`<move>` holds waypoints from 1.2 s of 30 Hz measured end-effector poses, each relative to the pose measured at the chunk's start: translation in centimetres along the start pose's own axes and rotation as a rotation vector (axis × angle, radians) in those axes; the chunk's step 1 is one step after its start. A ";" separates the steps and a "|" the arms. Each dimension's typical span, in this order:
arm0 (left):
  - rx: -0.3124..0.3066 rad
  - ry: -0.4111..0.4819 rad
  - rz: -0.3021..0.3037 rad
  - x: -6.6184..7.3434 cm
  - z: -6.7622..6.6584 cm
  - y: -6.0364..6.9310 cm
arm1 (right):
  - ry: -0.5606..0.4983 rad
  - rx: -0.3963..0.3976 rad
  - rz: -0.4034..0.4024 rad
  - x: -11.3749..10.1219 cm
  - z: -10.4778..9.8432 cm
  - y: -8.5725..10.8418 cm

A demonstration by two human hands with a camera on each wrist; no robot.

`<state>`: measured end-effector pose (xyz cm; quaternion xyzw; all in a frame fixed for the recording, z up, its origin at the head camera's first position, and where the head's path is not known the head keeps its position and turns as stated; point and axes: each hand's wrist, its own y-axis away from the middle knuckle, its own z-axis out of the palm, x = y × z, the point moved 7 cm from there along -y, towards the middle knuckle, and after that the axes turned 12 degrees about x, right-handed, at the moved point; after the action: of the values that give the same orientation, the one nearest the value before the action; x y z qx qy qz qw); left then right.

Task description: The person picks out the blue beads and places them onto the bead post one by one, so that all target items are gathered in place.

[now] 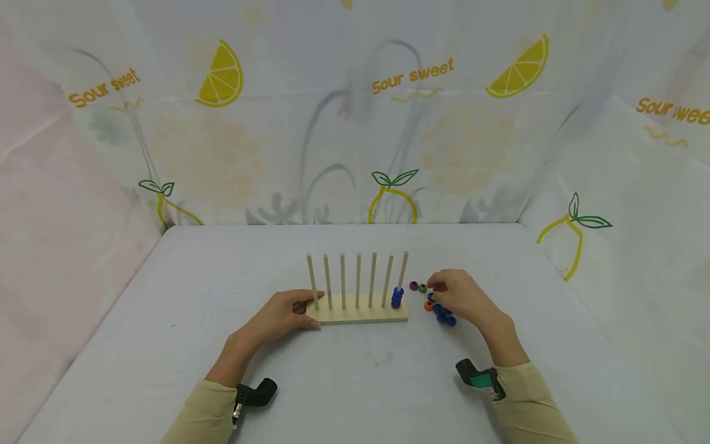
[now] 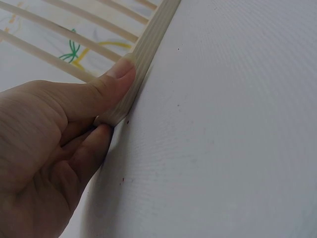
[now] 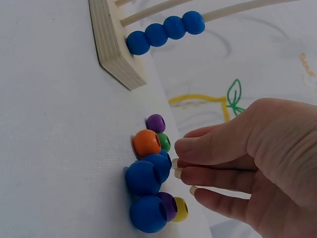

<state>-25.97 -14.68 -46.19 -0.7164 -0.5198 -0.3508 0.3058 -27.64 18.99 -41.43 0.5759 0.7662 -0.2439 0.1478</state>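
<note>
A wooden base (image 1: 357,316) with several upright pegs stands mid-table. The left hand (image 1: 281,317) grips its left end, and in the left wrist view the thumb of that hand (image 2: 54,134) presses the side of the base. Several blue beads (image 3: 156,34) are stacked on the rightmost peg; the other pegs are bare. Right of the base, the right hand (image 1: 463,296) hovers over loose beads, its fingers slightly bent. In the right wrist view, the fingertips of this hand (image 3: 257,161) are close to a blue bead (image 3: 159,163), with nothing visible between thumb and fingers.
Loose beads lie in a cluster: purple (image 3: 156,123), green (image 3: 164,142), orange (image 3: 147,143), yellow (image 3: 182,209) and more blue ones (image 3: 147,214). A white cloth covers the table (image 1: 355,370); a printed curtain (image 1: 310,123) hangs behind it.
</note>
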 end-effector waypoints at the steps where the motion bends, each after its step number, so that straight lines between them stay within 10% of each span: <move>1: 0.000 0.000 0.003 0.0 0.0 0.0 | 0.006 -0.003 0.002 0.0 0.1 0.0; 36: 0.002 -0.005 0.023 -0.1 0.1 0.0 | 0.083 0.007 0.012 0.8 1.9 -0.4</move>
<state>-25.97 -14.69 -46.30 -0.7229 -0.5128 -0.3449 0.3089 -28.37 18.58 -43.34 0.5904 0.7675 -0.2215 0.1152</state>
